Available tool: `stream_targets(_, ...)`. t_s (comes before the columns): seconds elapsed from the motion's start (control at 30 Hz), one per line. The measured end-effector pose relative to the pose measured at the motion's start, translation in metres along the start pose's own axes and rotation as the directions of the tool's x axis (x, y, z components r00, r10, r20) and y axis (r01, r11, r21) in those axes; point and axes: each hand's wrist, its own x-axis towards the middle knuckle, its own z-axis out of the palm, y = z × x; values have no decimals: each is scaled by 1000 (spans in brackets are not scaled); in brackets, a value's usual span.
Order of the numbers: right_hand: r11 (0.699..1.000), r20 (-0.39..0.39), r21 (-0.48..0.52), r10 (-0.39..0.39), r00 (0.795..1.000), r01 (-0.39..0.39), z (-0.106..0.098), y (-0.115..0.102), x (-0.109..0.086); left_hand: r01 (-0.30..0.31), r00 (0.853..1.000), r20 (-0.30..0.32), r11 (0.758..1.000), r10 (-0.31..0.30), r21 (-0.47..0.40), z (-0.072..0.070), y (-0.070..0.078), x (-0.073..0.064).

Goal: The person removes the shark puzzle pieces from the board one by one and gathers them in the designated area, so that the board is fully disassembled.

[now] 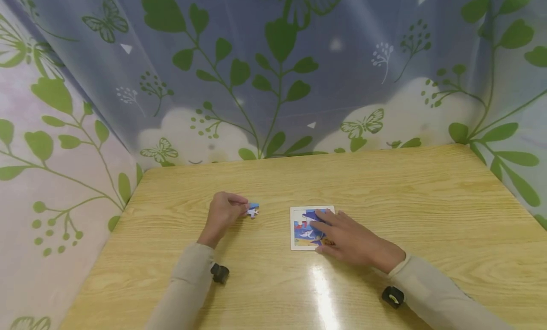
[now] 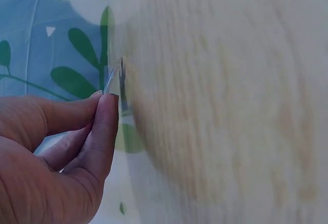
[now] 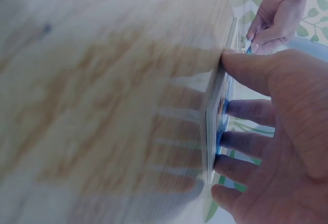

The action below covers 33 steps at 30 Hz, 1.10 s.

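Observation:
A jigsaw piece point(image 1: 254, 210) with blue, white and purple print is pinched between the thumb and fingertips of my left hand point(image 1: 222, 213), left of the puzzle board. In the left wrist view the piece point(image 2: 109, 79) appears nearly edge-on. My right hand point(image 1: 356, 237) rests on the right part of the white-framed jigsaw board point(image 1: 292, 232), fingers spread and mostly straight. Sea-animal pictures show on its fitted pieces, and a pale gap lies in the upper left corner. The right wrist view has the thumb at the board's edge point(image 3: 209, 147) and several fingertips on its face.
The board lies on a light wood-grain table point(image 1: 256, 292). A leaf-and-butterfly patterned curtain point(image 1: 239, 107) hangs along the table's far edge and both sides. Black wrist devices point(image 1: 220, 273) sit at both cuffs.

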Motion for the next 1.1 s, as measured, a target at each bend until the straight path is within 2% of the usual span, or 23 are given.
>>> stream_targets(0.2,1000,-1,-3,7,1000,-7,0,-1,0,-20,1000,0,998,20,61,-2,-1,-1)
stream_targets(0.43,1000,-8,-7,-2,1000,2,2,0,0,-47,999,-10,977,50,210,-8,-1,-2)
stream_targets(0.63,1000,-9,-13,-4,1000,4,3,1,1,-82,996,6,966,84,246,-7,0,-5)
stream_targets(0.87,1000,-5,-12,1,1000,-1,0,0,0,-160,986,91,953,141,256,9,9,-16)
stream_targets(0.97,1000,-3,-6,2,1000,-2,0,0,0,-211,976,121,931,183,298,20,14,-21)
stream_targets(1.1,1000,-3,-3,6,1000,-6,0,0,0,-284,953,199,899,228,333,34,21,-28)
